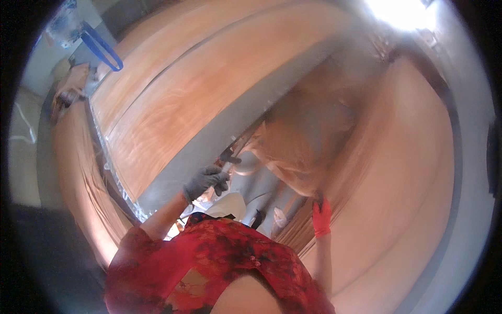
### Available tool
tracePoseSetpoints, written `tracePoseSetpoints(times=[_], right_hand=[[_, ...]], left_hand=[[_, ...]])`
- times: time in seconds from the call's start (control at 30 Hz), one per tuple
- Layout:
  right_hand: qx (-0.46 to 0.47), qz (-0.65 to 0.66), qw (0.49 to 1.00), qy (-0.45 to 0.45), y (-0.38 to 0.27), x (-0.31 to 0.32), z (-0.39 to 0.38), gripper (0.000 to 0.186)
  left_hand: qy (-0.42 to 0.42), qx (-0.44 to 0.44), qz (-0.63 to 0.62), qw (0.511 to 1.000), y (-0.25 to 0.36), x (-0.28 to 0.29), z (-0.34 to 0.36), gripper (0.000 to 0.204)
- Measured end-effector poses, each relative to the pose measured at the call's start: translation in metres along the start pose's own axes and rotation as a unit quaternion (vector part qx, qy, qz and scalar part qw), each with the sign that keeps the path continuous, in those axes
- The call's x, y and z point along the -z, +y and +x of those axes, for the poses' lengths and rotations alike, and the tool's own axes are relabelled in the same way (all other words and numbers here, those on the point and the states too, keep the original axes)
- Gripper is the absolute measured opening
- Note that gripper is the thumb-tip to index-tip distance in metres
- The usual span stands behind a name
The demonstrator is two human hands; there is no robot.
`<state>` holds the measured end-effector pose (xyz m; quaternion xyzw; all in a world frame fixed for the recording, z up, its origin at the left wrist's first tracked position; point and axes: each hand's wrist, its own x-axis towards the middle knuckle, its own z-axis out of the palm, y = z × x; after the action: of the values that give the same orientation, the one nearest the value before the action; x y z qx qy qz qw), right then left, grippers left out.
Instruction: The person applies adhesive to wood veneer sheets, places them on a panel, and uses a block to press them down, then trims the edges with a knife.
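My left hand (pixel 206 183), in a grey glove, is closed around a short tool with a dark head (pixel 230 156) and a pale shaft; its exact kind is too blurred to tell. The tool is beside the grey edge of the table (pixel 209 152). My right hand (pixel 321 217), in a red glove, is at the near corner of a thin brown veneer sheet (pixel 298 152), with its fingers closed on that corner. The sheet sags, creased, in the gap between the table and a tall stack of veneer (pixel 397 178) on the right.
Broad orange-brown veneer sheets (pixel 178 104) lie on the table to the left. Another veneer stack (pixel 81 157) stands at the far left. A blue loop (pixel 102 48) hangs at the upper left. Below my hands are a white rounded object (pixel 230 205) and scraps. A bright light (pixel 402 13) glares at the upper right.
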<state>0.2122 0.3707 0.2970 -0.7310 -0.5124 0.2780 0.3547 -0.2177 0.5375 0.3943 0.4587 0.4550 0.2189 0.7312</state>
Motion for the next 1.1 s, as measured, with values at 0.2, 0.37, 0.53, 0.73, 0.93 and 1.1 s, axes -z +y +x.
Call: tracePoseSetpoints(times=[0.2,0.37,0.53,0.73,0.93,1.1], right_hand=[[0.103,-0.014,0.994,-0.046,0.018,-0.014,0.195,0.052],[0.147,-0.029,0.988,-0.042,0.005,-0.023,0.304,0.055],[0.253,-0.185,0.947,-0.062,-0.048,-0.043,0.446,0.056],[0.390,-0.195,0.893,-0.111,-0.190,-0.124,0.684,0.056],[0.526,-0.269,0.802,-0.095,-0.257,-0.285,0.924,0.054],[0.593,-0.292,0.741,-0.115,-0.345,-0.442,1.020,0.060]], left_hand=[[0.177,-0.151,-0.052,0.971,-0.013,0.054,0.062,0.027],[0.233,-0.126,-0.127,0.956,0.013,0.066,0.105,0.026],[0.257,-0.098,-0.186,0.943,0.036,0.079,0.127,0.025],[0.407,-0.123,-0.204,0.882,0.098,0.102,0.149,0.023],[0.596,-0.105,-0.197,0.772,0.108,0.106,0.180,0.025],[0.682,-0.074,-0.174,0.706,0.107,0.114,0.215,0.024]])
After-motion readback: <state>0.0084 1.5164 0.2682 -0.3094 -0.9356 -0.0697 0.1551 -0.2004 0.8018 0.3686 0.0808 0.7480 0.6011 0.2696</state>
